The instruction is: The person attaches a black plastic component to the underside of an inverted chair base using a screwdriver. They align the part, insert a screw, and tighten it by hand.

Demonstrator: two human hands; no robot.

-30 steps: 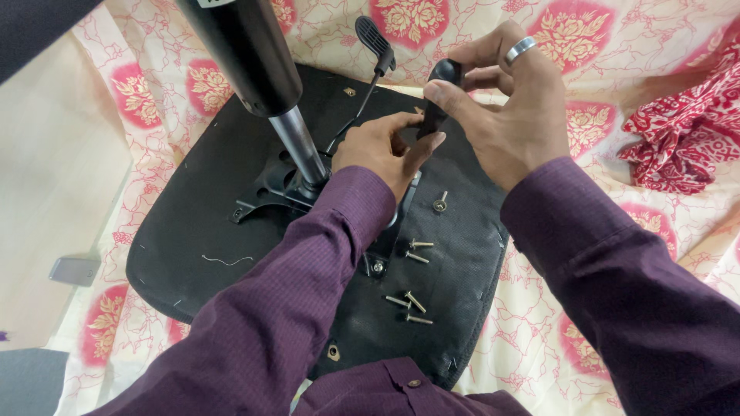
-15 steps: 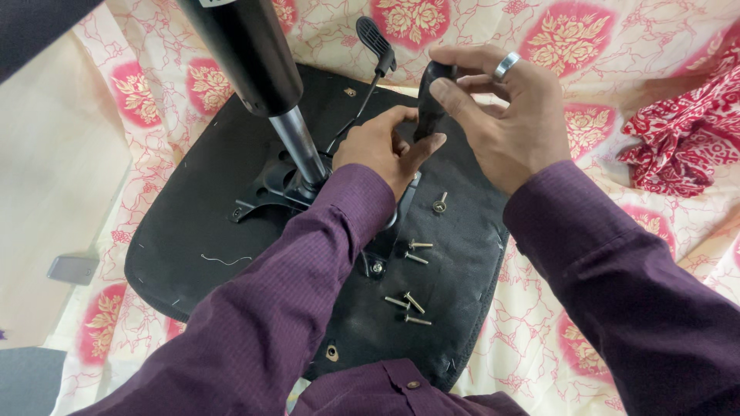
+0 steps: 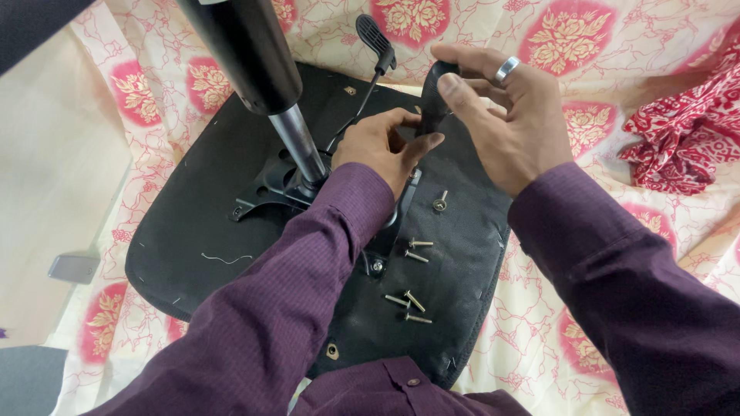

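An upturned black chair seat (image 3: 193, 223) lies on a floral cloth, with its gas cylinder column (image 3: 254, 62) rising toward me from a black metal mechanism plate (image 3: 266, 189). My right hand (image 3: 509, 115), wearing a ring, grips a black tool handle (image 3: 432, 96) held upright over the seat's middle. Just below that handle my left hand (image 3: 381, 146) pinches at its lower end, which the fingers hide. Several loose screws (image 3: 412, 300) lie on the seat near my forearms, and one more bolt (image 3: 440, 202) lies closer to the hands.
A black lever paddle (image 3: 375, 35) on a thin rod sticks out at the seat's far edge. A crumpled red patterned cloth (image 3: 686, 131) lies at the right. The pink-flowered sheet (image 3: 617, 46) covers the surface; a pale floor (image 3: 46, 177) shows at the left.
My right hand has turned its grip on the black handle and drifted slightly left and down; the handle now stands more upright. My left hand stays beneath it.
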